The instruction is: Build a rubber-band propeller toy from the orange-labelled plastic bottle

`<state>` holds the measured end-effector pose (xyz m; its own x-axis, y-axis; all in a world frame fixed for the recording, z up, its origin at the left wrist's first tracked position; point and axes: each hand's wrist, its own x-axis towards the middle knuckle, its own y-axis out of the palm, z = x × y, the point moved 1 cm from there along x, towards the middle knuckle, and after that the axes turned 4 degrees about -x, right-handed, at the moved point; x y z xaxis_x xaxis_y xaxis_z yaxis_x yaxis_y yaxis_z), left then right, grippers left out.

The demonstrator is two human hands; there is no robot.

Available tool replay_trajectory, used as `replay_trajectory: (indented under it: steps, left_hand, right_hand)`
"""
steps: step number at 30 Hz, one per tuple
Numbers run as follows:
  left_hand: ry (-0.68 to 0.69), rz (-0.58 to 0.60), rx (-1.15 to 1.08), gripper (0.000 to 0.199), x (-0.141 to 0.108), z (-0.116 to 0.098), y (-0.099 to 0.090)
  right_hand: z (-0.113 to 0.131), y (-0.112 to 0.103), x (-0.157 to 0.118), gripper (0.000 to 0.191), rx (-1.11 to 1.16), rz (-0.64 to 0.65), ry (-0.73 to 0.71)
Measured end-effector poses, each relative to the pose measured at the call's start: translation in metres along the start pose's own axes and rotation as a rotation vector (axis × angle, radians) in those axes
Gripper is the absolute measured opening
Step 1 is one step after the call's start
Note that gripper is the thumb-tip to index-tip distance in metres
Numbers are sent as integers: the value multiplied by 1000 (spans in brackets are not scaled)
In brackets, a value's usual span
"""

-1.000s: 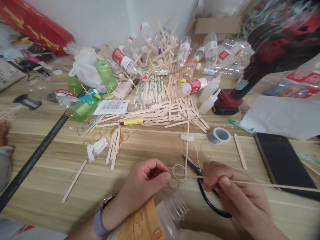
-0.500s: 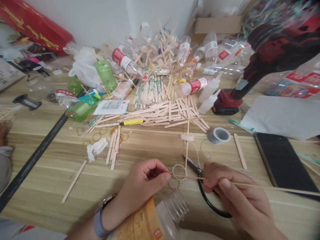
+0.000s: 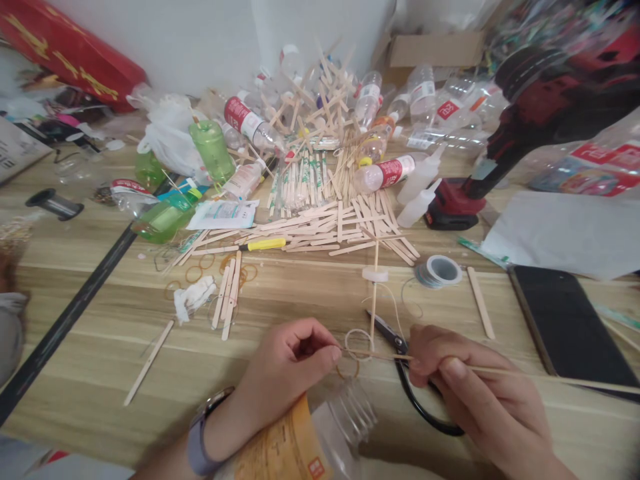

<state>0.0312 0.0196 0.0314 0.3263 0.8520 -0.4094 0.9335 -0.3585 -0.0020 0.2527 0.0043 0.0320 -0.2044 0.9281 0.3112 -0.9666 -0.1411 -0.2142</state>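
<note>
Closed around a thin bamboo skewer (image 3: 555, 378) is my right hand (image 3: 480, 387); the skewer runs across the lower right. My left hand (image 3: 295, 363) pinches thumb and forefinger at the skewer's left tip, where a fine dark strand shows; what exactly lies between these fingers is unclear. A plastic bottle (image 3: 345, 417) with an orange label lies under my left wrist, its open mouth toward the right. Black-handled scissors (image 3: 415, 393) lie partly behind my right hand. Just beyond, a thin stick (image 3: 375, 300) carries a white ring (image 3: 375, 274), near a pale rubber band (image 3: 359, 343).
A pile of craft sticks (image 3: 320, 227) and plastic bottles (image 3: 250, 127) fills the back. To the right are a thread spool (image 3: 439, 271), a phone (image 3: 570, 327) and a red-black power tool (image 3: 455, 203). A yellow-handled knife (image 3: 265, 245) lies mid-table. Another person's sleeve (image 3: 10, 333) shows at left.
My right hand has shifted slightly right with the skewer, so its tip sits a little farther from my left fingertips. My left hand has stayed in place.
</note>
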Motion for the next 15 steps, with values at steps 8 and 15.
replay_trajectory:
  steps: [8,15]
  left_hand:
    - [3,5,-11,13,0,1,1]
    - [3,6,-12,13,-1,2,0]
  right_hand:
    - [-1,0,-1,25,11,12,9]
    - [-1,1,-2,25,25,-1,-6]
